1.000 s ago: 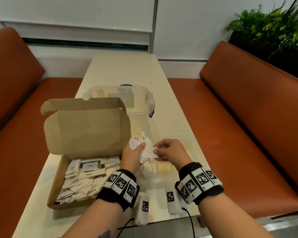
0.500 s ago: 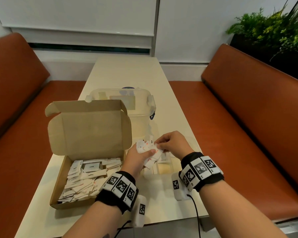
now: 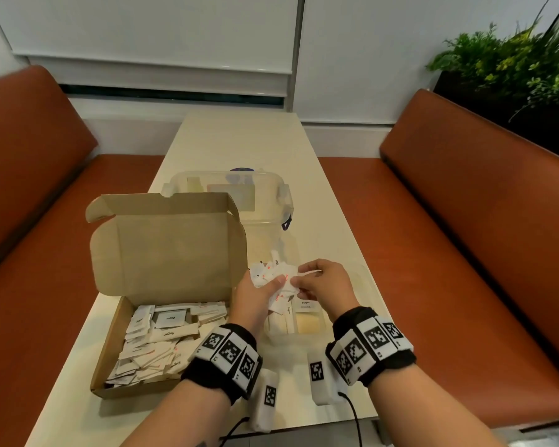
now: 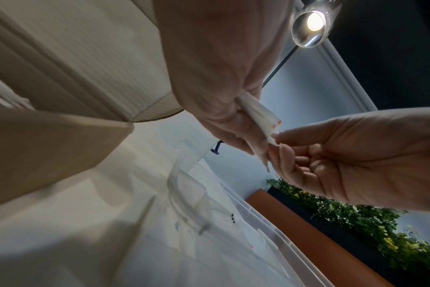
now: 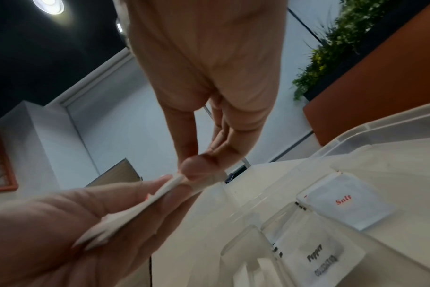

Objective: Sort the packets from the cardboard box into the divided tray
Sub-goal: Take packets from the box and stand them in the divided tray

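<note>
My left hand (image 3: 262,287) grips a fanned bunch of white packets (image 3: 271,272) above the clear divided tray (image 3: 367,287). My right hand (image 3: 307,282) pinches the edge of one packet in that bunch between thumb and forefinger (image 5: 197,170). In the left wrist view the bunch of packets (image 4: 260,116) sticks out of my left fist, and my right fingertips (image 4: 280,143) meet its end. The open cardboard box (image 3: 110,346) at the left holds several white packets (image 3: 162,337). In the tray below lie a Salt packet (image 5: 344,202) and a Pepper packet (image 5: 317,256) in separate compartments.
A clear lidded plastic container (image 3: 233,195) stands behind the box's raised lid (image 3: 165,243). Orange benches (image 3: 465,221) run along both sides of the narrow cream table (image 3: 239,140). A planter with green leaves (image 3: 510,62) sits at the back right.
Both hands stayed together over the tray, shifting slightly away from me. My right fingers worked from the front of the bunch to pinch one packet at its right edge.
</note>
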`<state>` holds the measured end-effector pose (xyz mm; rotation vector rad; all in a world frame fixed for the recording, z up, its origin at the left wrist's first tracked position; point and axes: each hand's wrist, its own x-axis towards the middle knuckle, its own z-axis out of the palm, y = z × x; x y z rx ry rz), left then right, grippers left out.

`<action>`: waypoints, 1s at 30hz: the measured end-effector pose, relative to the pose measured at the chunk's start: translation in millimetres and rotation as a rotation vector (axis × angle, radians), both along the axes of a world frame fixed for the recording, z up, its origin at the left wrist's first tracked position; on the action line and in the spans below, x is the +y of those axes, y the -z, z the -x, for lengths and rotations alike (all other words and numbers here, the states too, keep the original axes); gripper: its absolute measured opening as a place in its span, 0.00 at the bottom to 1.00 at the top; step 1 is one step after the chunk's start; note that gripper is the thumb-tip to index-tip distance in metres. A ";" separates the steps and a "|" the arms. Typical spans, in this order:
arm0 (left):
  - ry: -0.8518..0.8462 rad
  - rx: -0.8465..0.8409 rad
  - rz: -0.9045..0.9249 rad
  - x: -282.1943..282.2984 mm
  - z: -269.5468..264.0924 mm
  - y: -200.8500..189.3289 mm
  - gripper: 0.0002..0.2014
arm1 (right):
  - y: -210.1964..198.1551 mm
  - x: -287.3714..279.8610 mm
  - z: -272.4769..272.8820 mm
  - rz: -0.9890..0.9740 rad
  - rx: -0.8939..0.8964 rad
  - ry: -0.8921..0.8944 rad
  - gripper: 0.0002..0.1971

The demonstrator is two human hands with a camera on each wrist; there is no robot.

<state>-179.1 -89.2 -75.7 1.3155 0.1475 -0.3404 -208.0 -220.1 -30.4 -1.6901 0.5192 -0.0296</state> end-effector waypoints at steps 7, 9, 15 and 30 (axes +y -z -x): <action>0.064 0.029 0.034 -6.5 -2.5 -3.2 0.19 | 0.7 -7.2 -5.7 0.031 0.022 0.001 0.03; 0.065 0.030 0.031 -8.5 -4.7 -3.8 0.19 | 0.9 -7.8 -7.5 0.055 0.010 0.011 0.03; 0.088 0.008 0.016 -9.9 -8.7 -2.3 0.17 | 1.6 -11.8 -13.0 0.019 -0.004 0.028 0.05; 0.047 0.015 -0.034 -5.7 -11.7 4.0 0.18 | -7.2 -31.3 -13.7 0.048 -0.049 -0.070 0.04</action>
